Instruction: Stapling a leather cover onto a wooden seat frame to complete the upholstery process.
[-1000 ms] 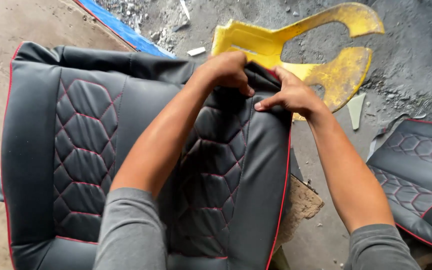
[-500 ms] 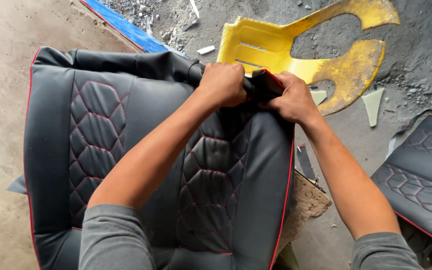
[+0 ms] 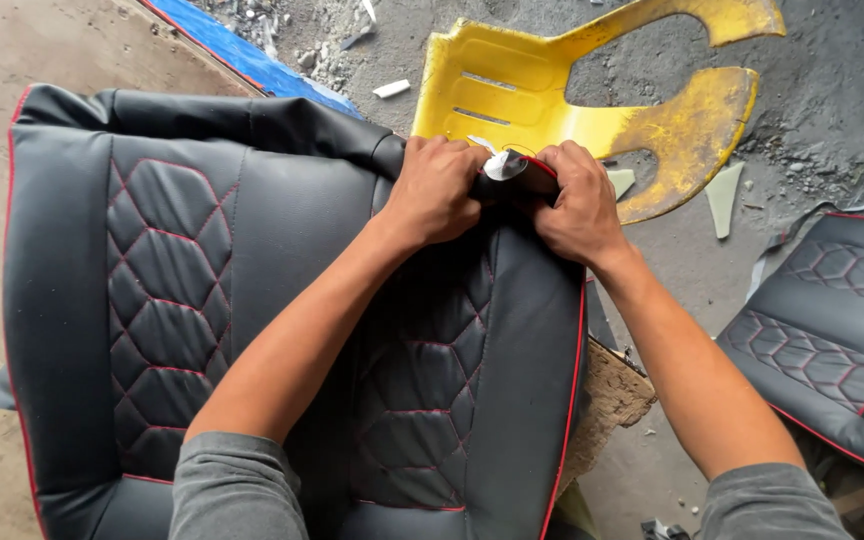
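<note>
No packages, labels, signs, screens visible — none anywhere.

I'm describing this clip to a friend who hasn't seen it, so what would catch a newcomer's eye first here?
First, the large black seat cover with red hexagon stitching, filling the left and centre. At its top edge the left hand and right hand grip the material close together, pinching a pale underside. Behind them a scuffed yellow plastic seat shell lies on the dusty grey floor.

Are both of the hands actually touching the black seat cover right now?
Touching. The head view shows the left hand and right hand both clenched on the top edge of the black seat cover, with no gap.
</note>
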